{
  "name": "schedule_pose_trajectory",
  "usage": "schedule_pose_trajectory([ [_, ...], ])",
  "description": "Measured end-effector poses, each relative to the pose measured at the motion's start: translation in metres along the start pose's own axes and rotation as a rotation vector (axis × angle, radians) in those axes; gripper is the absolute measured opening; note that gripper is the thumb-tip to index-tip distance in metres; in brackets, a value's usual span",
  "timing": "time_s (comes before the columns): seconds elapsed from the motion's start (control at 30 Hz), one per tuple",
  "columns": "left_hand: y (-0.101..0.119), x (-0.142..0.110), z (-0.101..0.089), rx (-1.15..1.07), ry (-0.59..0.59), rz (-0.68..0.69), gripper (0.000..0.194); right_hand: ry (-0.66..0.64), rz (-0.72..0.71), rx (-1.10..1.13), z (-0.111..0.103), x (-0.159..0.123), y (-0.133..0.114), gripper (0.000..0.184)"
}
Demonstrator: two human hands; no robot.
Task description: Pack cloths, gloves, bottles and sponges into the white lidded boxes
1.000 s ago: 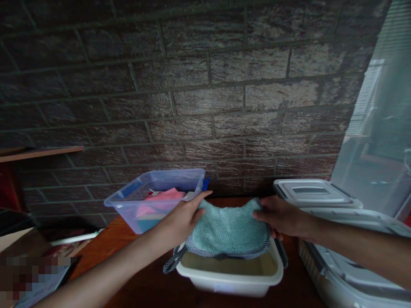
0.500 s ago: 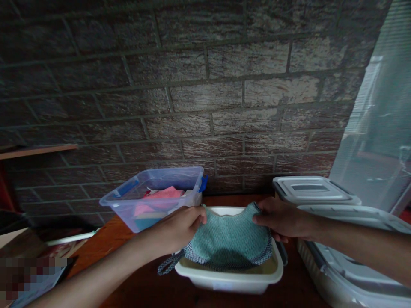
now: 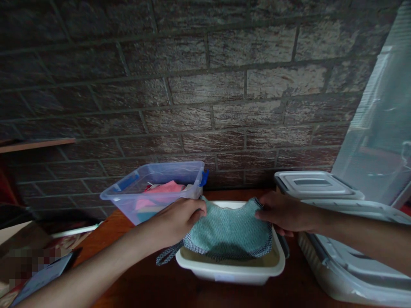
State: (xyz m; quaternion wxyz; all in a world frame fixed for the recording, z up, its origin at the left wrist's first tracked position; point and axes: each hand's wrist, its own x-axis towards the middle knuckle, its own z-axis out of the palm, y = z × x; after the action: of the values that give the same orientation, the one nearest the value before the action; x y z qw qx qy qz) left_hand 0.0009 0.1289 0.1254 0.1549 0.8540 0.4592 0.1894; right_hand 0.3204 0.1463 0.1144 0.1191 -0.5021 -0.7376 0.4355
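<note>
A teal knitted cloth (image 3: 228, 229) with a dark checked border hangs over a white plastic tub (image 3: 231, 269) on the wooden table (image 3: 154, 286). My left hand (image 3: 180, 220) is closed on the cloth's left far corner. My right hand (image 3: 282, 211) is closed on its right far corner. The cloth sags between them into the tub, and a checked strap (image 3: 165, 255) dangles over the tub's left rim.
A clear plastic box (image 3: 154, 190) with pink and teal cloths stands to the left by the brick wall (image 3: 192, 85). Large white lidded bins (image 3: 337, 239) fill the right side. A dark flat object (image 3: 45, 276) lies at the table's left edge.
Both hands have lowered the cloth from just above the tub so that its middle sags inside. My left fingers curled tighter on the corner.
</note>
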Motion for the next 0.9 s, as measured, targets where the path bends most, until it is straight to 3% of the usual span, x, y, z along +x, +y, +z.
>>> schedule_pose_trajectory([
  [0.37, -0.006, -0.002, -0.037, -0.007, 0.027, 0.017, 0.023, 0.125, -0.037, 0.141, -0.029, -0.012, 0.014, 0.032],
  [0.57, -0.009, -0.007, -0.036, -0.039, 0.031, 0.015, 0.023, 0.133, -0.03, 0.207, -0.034, -0.014, 0.011, 0.033],
  [0.77, -0.005, -0.007, -0.033, -0.251, -0.014, -0.14, 0.032, 0.125, -0.018, 0.211, -0.033, -0.01, 0.012, 0.032],
  [0.9, -0.007, -0.003, -0.029, -0.324, 0.025, -0.104, 0.031, 0.145, -0.027, 0.229, -0.03, -0.009, 0.012, 0.034],
])
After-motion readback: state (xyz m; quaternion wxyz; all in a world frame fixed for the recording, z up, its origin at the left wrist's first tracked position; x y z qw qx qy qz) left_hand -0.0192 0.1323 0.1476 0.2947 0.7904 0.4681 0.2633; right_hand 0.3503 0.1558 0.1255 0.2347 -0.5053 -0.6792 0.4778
